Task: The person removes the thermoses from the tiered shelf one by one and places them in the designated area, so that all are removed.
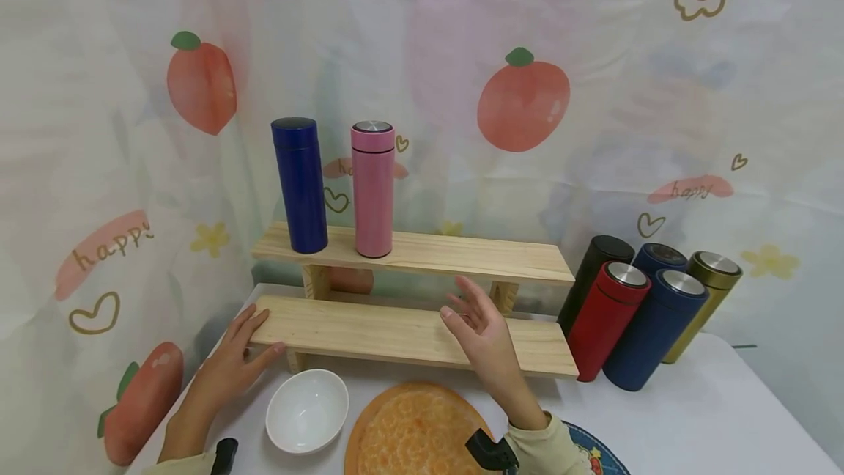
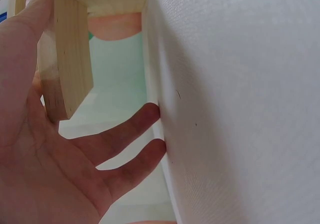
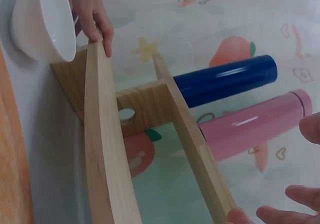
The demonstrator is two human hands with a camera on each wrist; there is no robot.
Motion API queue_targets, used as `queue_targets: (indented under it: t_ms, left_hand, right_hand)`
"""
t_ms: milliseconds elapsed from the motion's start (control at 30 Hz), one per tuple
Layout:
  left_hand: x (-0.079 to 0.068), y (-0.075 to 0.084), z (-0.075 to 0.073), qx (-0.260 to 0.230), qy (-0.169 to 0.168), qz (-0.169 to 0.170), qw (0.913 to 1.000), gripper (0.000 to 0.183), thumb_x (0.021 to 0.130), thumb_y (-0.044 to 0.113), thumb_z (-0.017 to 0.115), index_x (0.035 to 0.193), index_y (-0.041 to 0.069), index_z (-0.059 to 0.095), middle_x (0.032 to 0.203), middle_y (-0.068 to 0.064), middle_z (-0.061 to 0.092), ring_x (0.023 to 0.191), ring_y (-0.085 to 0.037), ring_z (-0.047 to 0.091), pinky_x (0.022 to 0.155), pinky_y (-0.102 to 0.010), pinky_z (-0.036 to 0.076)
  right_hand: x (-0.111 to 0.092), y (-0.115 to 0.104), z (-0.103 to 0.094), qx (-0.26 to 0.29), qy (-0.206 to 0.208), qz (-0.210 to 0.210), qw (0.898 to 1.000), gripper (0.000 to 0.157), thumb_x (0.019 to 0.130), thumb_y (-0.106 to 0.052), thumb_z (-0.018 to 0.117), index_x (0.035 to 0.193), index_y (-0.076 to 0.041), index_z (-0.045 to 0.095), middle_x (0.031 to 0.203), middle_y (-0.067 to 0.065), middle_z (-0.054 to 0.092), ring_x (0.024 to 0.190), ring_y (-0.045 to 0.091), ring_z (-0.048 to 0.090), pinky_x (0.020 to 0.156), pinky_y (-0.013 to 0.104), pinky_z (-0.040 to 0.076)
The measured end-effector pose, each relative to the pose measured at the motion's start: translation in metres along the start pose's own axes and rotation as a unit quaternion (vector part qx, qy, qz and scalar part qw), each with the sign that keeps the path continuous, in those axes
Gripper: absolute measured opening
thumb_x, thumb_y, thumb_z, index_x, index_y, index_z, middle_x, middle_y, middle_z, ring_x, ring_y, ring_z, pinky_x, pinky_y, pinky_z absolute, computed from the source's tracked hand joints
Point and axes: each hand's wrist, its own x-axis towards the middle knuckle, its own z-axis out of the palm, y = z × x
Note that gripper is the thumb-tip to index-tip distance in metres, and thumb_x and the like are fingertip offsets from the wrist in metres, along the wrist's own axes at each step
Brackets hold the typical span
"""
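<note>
Left hand (image 1: 227,365): grips the shelf's (image 1: 369,325) lower left end
Right hand (image 1: 484,339): fingers loosely spread, near shelf's front
Blue bottle (image 1: 300,189), pink bottle (image 1: 374,196): upright atop shelf

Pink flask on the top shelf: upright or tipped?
Upright. In the head view the pink flask stands on its base on the upper shelf, silver-topped cap uppermost. The right-wrist view is simply rotated.
</note>
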Motion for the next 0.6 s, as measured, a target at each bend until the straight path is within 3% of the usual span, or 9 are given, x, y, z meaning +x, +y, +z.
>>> queue_targets:
  t_ms: [133,400,600]
  left_hand:
    - [-0.001,0.001,0.000,0.000,0.001,-0.002,1.0000,0.092,0.102,0.063,0.064,0.167,0.009,0.030,0.175,-0.025,0.012,0.150,-0.060,0.029,0.109,-0.082,0.032]
    - [-0.003,0.001,-0.001,0.006,0.012,0.021,0.9997,0.087,0.102,0.058,0.067,0.165,0.006,0.036,0.173,-0.025,0.018,0.149,-0.059,0.032,0.108,-0.080,0.036]
    - [-0.003,0.002,-0.007,0.025,0.014,0.034,0.9990,0.085,0.102,0.060,0.066,0.163,0.005,0.041,0.172,-0.026,0.023,0.147,-0.059,0.037,0.104,-0.078,0.041]
  right_hand:
    - [0.009,-0.002,0.013,0.015,-0.012,-0.009,1.000,0.066,0.106,-0.017,0.067,0.164,-0.004,0.038,0.168,0.017,0.038,0.150,0.039,0.044,0.123,0.061,0.031]
    - [0.025,-0.011,0.035,0.043,-0.023,-0.014,0.999,0.068,0.105,-0.015,0.067,0.164,0.000,0.036,0.169,0.020,0.036,0.149,0.037,0.046,0.122,0.057,0.036]
    - [0.036,-0.017,0.044,0.054,-0.027,-0.014,0.998,0.067,0.106,-0.018,0.067,0.165,-0.005,0.037,0.170,0.019,0.034,0.150,0.037,0.045,0.123,0.056,0.034]
